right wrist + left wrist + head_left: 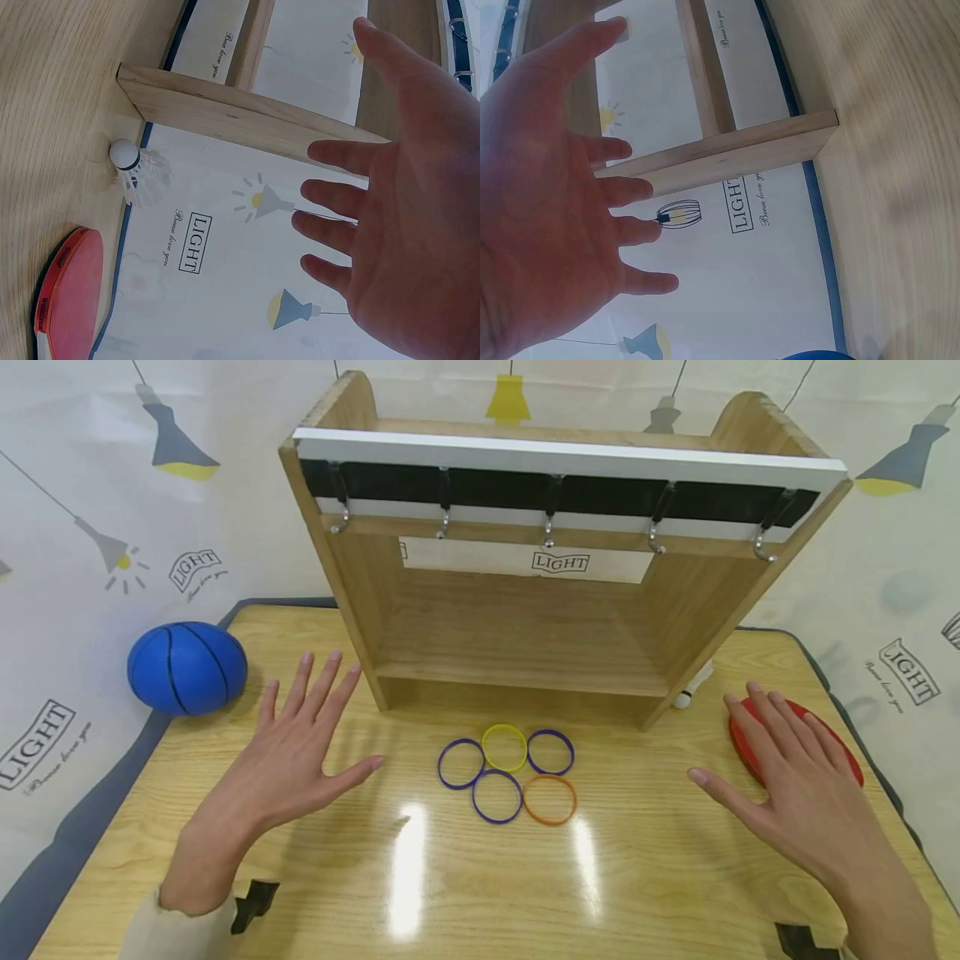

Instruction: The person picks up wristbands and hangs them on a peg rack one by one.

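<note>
My left hand (288, 760) hovers over the left of the table with fingers spread and nothing in it. My right hand (798, 793) is spread the same way on the right, overlapping a red table tennis paddle (832, 739) in the head view. Between the hands several thin rings lie flat in two rows: a yellow ring (504, 725), an orange ring (550, 823) and purple-blue ones, among them a left ring (439, 764). Behind them stands a wooden rack (525, 681) with a row of metal hooks (550, 531) along its top front.
A blue ball (187, 668) styled like a basketball sits at the table's back left. A white shuttlecock (142, 172) lies by the rack's right side, near the paddle. The wooden table (480, 877) backs onto a lamp-printed cloth (67, 610).
</note>
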### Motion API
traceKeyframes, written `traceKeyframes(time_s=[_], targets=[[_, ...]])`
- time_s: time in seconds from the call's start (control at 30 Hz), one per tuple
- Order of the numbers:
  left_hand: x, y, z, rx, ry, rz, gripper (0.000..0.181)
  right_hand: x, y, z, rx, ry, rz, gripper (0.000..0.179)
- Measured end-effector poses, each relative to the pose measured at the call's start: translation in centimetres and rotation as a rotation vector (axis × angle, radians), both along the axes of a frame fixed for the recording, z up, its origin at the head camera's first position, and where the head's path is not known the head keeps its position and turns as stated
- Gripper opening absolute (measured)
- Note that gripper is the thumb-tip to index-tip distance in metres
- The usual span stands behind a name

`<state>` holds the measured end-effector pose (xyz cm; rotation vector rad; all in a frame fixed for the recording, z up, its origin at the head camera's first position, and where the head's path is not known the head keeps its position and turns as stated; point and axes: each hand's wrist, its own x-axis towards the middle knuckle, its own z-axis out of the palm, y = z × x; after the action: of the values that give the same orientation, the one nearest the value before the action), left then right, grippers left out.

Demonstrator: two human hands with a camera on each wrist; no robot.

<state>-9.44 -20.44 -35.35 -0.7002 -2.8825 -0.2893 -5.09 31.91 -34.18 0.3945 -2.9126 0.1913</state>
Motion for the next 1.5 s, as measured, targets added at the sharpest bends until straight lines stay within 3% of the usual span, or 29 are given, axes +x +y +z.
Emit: traceKeyframes(time_s=[0.5, 0.63, 0.77, 0.93, 1.03, 1.17, 1.37, 1.5], targets=[[0.0, 0.2, 0.1, -0.004, -0.010, 0.000, 0.097, 0.1, 0.3, 0.1, -0.022, 0.017, 0.004, 0.094], [-0.1, 0.2, 0.2, 0.033, -0.025, 0.009, 0.096, 0.2, 0.3, 0.1, -0.023, 0.012, -0.002, 0.094], [-0.8, 0.3, 0.3, 0.211, -0.042, 0.014, 0.094, 0.3, 0.2, 0.2, -0.044, -0.017, -0.026, 0.094], [-2.5, 0.8, 0.3, 0.572, -0.072, 0.024, 0.087, 0.3, -0.3, 0.4, -0.085, -0.043, -0.040, 0.090], [-3.7, 1.2, 0.4, 0.741, -0.036, 0.022, 0.082, 0.3, -0.8, 0.6, -0.102, -0.065, -0.017, 0.083], [-4.7, 2.2, 1.0, 0.879, 0.019, 0.027, 0.076, 0.3, -1.8, 0.5, -0.117, -0.088, 0.033, 0.067], [-5.2, 3.9, 2.9, 1.057, 0.008, 0.080, 0.061, -0.2, -4.0, 0.6, -0.116, -0.143, 0.133, 0.054], [-5.3, 4.5, 3.4, 1.138, 0.009, 0.127, 0.055, -0.7, -5.3, 0.6, -0.118, -0.153, 0.190, 0.051]])
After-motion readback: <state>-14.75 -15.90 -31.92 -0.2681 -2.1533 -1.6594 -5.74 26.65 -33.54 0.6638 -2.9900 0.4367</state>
